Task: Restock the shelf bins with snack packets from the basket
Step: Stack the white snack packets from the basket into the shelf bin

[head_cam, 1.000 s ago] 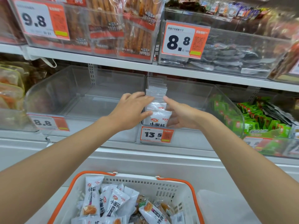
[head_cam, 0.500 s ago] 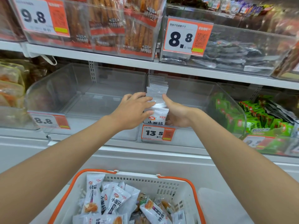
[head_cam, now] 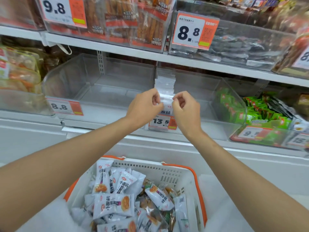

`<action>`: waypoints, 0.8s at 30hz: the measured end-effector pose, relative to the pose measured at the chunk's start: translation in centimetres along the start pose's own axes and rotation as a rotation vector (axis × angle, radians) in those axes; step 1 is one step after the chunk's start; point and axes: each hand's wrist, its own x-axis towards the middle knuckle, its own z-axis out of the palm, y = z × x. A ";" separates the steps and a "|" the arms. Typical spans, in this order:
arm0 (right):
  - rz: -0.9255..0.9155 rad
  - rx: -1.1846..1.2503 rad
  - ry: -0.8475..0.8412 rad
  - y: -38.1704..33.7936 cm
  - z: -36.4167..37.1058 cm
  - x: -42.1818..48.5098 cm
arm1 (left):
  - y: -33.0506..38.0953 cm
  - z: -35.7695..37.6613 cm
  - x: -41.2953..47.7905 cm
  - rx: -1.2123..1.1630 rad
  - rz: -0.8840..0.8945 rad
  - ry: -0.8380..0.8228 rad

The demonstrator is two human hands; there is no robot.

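packet [head_cam: 167, 104]: looking light, soft, crinkly; best pinching its flat top edge | place: standing first in a row in the middle bin [head_cam: 205, 97], more lying in the near basket [head_cam: 150, 166] | left grip [head_cam: 143, 106] and right grip [head_cam: 185, 109]: reaching far, fingers curling, pinching its top corners

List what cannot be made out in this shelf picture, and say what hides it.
Head view only.
Front packet: its print is mostly hidden behind the left hand and right hand pinching it.
Price tag, far right: cut off by the frame edge.
Basket: near end cut off by the bottom edge.
Green packets' price tag: blurred.
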 end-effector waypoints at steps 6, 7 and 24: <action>0.091 -0.161 -0.361 4.1 2.9 -8.5 | -5.1 0.7 -6.0 0.107 -0.213 -0.297; 0.144 -0.204 -0.471 5.4 3.6 -9.8 | -6.6 0.8 -7.0 0.138 -0.262 -0.373; 0.244 -1.010 -1.277 20.1 7.4 -24.3 | -14.4 3.4 -11.2 0.458 -0.349 -0.895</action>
